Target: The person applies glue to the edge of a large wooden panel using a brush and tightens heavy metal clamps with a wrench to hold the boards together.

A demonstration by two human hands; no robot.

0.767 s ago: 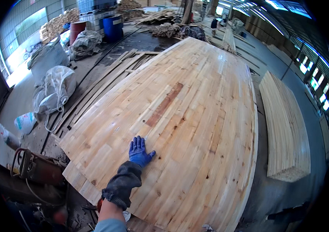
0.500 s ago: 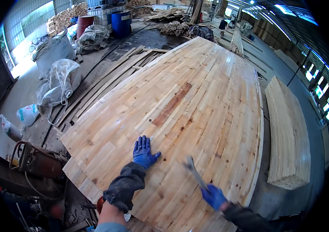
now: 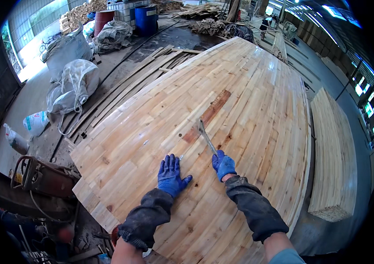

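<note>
A large panel of glued wooden strips (image 3: pixel 152 136) lies in front of me, pale with knots and one reddish-brown strip (image 3: pixel 217 104) near its middle. Flat on the wood, its blue-gloved fingers spread, rests my left hand (image 3: pixel 171 177). My right hand (image 3: pixel 224 166), gloved in blue too, is closed round the handle of a hammer (image 3: pixel 206 140). The hammer's head points away from me and overlaps the near part of the reddish strip; whether it touches the wood I cannot tell.
A tall stack of boards (image 3: pixel 334 158) stands beyond the panel's right edge. To the left lie loose planks (image 3: pixel 130 88), white sacks (image 3: pixel 75 86) and a rusty machine (image 3: pixel 48 178). A blue drum (image 3: pixel 146 21) and a red drum (image 3: pixel 104 20) stand farther back.
My right hand has swung the hammer forward and to the left, from low on the right to near the reddish strip. My left hand stays flat on the panel.
</note>
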